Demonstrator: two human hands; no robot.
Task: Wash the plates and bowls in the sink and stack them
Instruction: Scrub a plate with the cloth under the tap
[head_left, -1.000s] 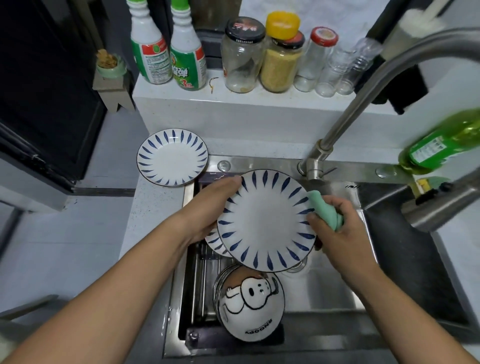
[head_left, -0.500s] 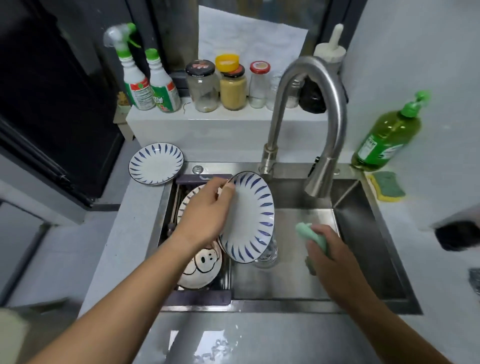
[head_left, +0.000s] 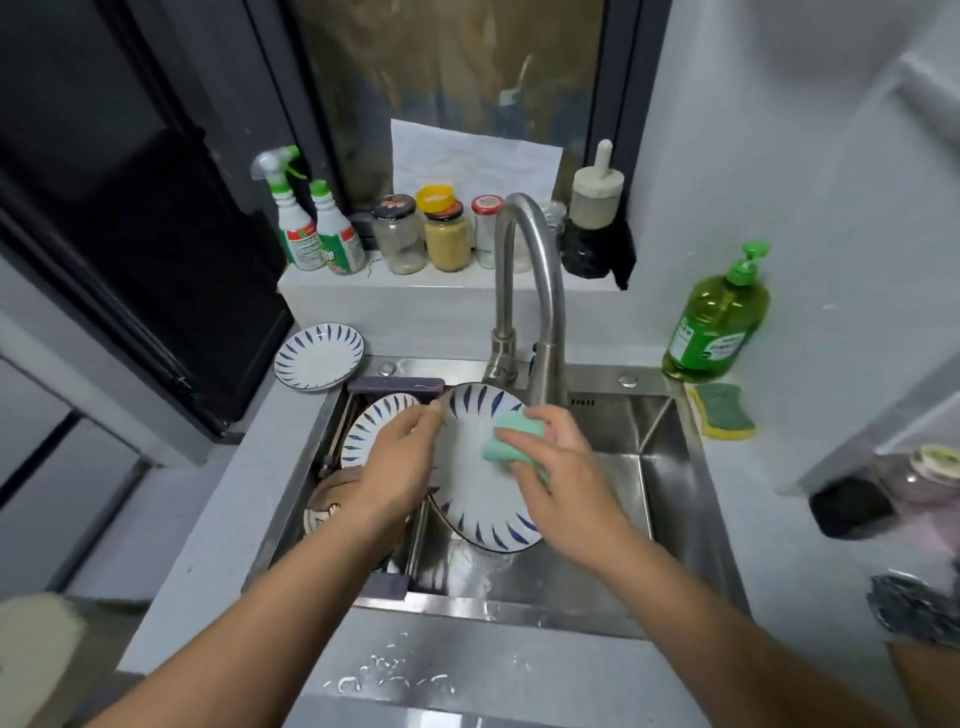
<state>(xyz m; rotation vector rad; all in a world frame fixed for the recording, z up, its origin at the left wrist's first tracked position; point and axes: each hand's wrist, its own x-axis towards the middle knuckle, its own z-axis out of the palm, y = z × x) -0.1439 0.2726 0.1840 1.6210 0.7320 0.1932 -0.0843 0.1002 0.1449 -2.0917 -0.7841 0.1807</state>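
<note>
My left hand (head_left: 397, 475) grips the left rim of a white plate with blue leaf marks (head_left: 480, 499), held tilted over the steel sink (head_left: 670, 467). A green sponge (head_left: 511, 441) is held in my right hand (head_left: 563, 480) and lies against the plate's face. A second blue-marked plate (head_left: 371, 423) lies on the rack at the sink's left. Below it a bowl with a cartoon dog (head_left: 324, 512) is mostly hidden by my left arm. A third matching plate (head_left: 319, 356) sits on the counter behind the sink's left corner.
The curved steel tap (head_left: 530, 291) rises just behind the held plate. A green soap bottle (head_left: 719, 317) and a yellow-green scouring pad (head_left: 722, 418) sit at the sink's right rear. Jars (head_left: 447, 234) and spray bottles (head_left: 311, 228) line the ledge behind.
The plate has turned its face toward me again. My right hand moved left and up from the basin and brought the sponge onto the plate. The camera has pulled back.
</note>
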